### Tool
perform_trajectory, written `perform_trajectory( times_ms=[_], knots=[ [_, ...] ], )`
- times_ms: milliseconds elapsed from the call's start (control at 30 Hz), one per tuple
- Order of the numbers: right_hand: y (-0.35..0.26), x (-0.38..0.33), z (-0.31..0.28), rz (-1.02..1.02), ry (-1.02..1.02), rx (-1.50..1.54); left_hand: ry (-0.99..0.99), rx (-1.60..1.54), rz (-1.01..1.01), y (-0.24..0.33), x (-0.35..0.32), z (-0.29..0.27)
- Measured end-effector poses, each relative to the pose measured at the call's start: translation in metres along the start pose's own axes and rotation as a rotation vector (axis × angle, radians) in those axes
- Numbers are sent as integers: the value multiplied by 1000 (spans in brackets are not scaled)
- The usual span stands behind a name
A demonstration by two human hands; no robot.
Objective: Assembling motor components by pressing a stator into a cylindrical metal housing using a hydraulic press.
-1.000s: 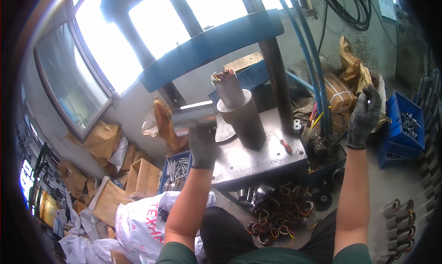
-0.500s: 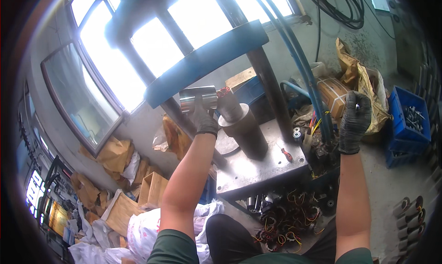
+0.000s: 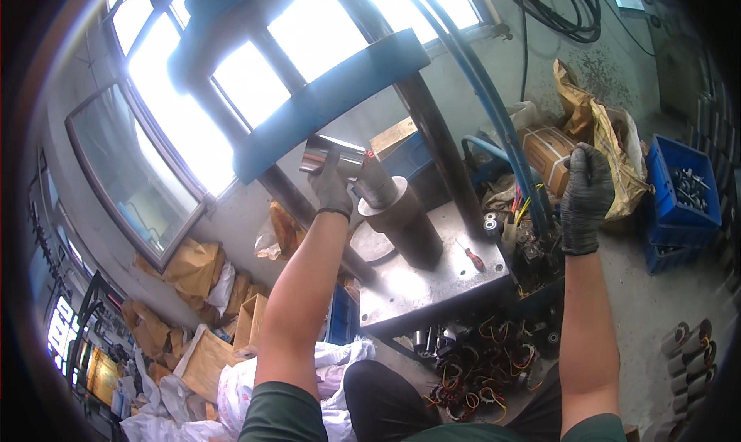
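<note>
My left hand, in a dark grey glove, is closed on a shiny metal cylinder under the blue crossbeam of a press. The cylinder tilts down to the right, its right end at the top of a grey round core. Red wire shows at that end. The core stands in a thick dark steel post on the press's metal table. Off to the right, my gloved right hand is held up as a fist; what it holds, if anything, is hidden.
The blue crossbeam hangs just above my left hand, between dark columns. A red-handled screwdriver lies on the press table. Wired coils fill the space below. Blue bins with metal parts stand at right; sacks and cartons lie at left.
The metal cylinder has gone from nearly level to tilted, right end lower, in my left hand. My right fist has turned a little. The whole view has shifted slightly.
</note>
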State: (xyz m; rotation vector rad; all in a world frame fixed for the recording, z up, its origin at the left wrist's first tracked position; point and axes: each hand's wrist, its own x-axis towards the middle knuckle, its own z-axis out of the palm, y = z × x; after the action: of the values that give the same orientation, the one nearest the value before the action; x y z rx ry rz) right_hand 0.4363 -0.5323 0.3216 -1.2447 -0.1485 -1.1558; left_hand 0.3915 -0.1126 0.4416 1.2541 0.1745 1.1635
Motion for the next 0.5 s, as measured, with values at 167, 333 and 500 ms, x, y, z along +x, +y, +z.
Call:
perform_trajectory(
  times_ms=[167,333,500],
  knots=[
    [-10,14,-12,37,-100,-50,-66,87,26,-6,34,3],
    [-25,20,-15,37,-154,-79,-113,134,55,-5,40,12],
    [-32,23,-23,142,-294,-16,-177,72,68,-8,42,11]
  ],
)
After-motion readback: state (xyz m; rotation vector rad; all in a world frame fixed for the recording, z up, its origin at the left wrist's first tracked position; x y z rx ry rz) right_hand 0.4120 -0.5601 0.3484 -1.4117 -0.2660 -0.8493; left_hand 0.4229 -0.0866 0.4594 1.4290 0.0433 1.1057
